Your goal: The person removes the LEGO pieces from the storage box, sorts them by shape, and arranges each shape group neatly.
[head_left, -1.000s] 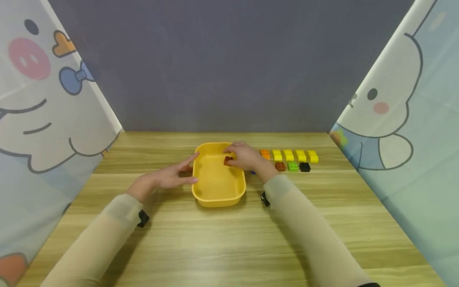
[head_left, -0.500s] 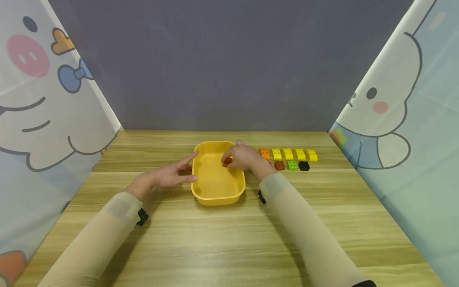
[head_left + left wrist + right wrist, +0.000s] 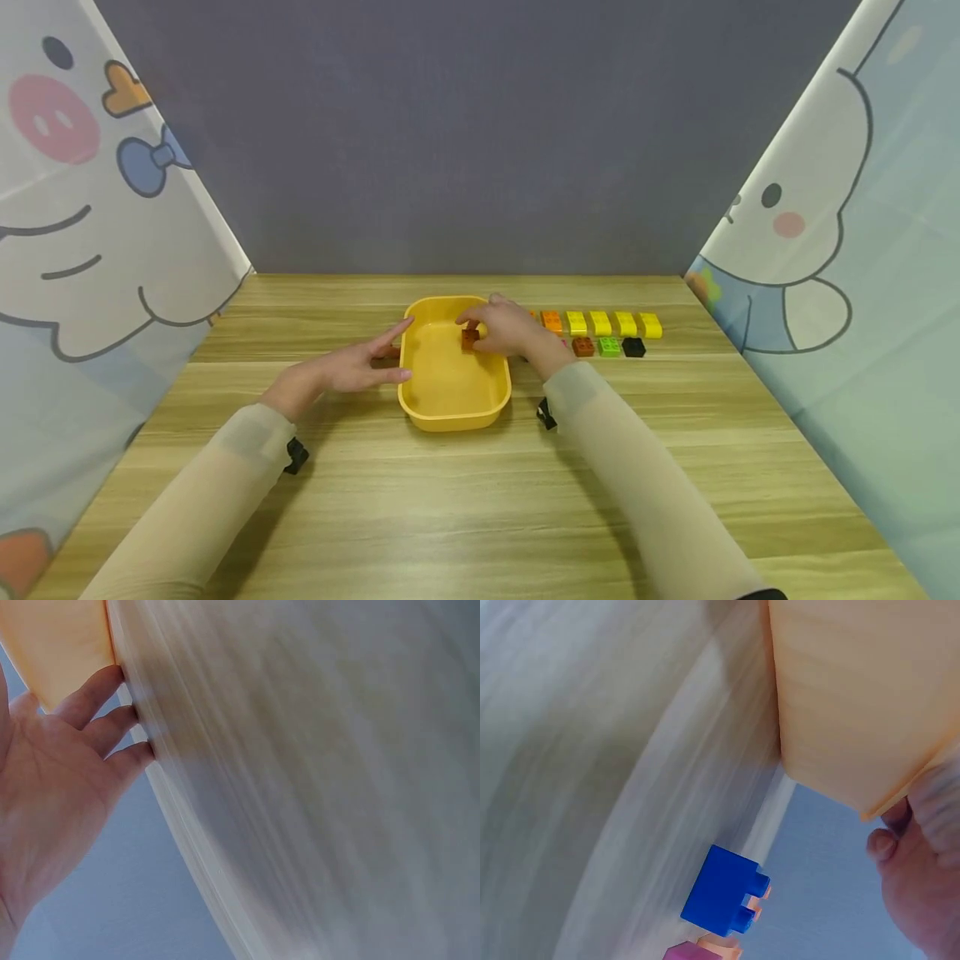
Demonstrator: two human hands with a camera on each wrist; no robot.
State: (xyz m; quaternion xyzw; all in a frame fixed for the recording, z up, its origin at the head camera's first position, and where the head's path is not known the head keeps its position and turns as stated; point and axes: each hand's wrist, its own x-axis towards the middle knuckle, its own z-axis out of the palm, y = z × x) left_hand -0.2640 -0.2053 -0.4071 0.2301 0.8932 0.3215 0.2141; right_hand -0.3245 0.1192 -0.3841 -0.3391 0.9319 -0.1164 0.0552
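A yellow plastic tray [image 3: 450, 421] stands on the table, with my hands on either side of it. My left hand [image 3: 360, 367] rests at its left wall, thumb and forefinger spread straight along the rim. Reaching over the right rim, my right hand [image 3: 507, 327] pinches a brown toy brick [image 3: 469, 340] inside the tray. In the right wrist view the tray's outer wall [image 3: 855, 690] hides that brick and most of the fingers. The left wrist view shows my left hand [image 3: 64, 765] with fingertips close to the table and the tray corner [image 3: 64, 637] above.
Right of the tray, a back row holds several yellow bricks [image 3: 600, 323] and an orange brick [image 3: 551, 322]. In front lie a brown brick [image 3: 582, 347], a green brick [image 3: 609, 347] and a black brick [image 3: 633, 347]. A blue brick [image 3: 718, 891] sits beside the tray.
My right hand has shifted slightly left within the tray, carrying the brown brick, which is turned a little and shows more clearly. The left hand stays in place.
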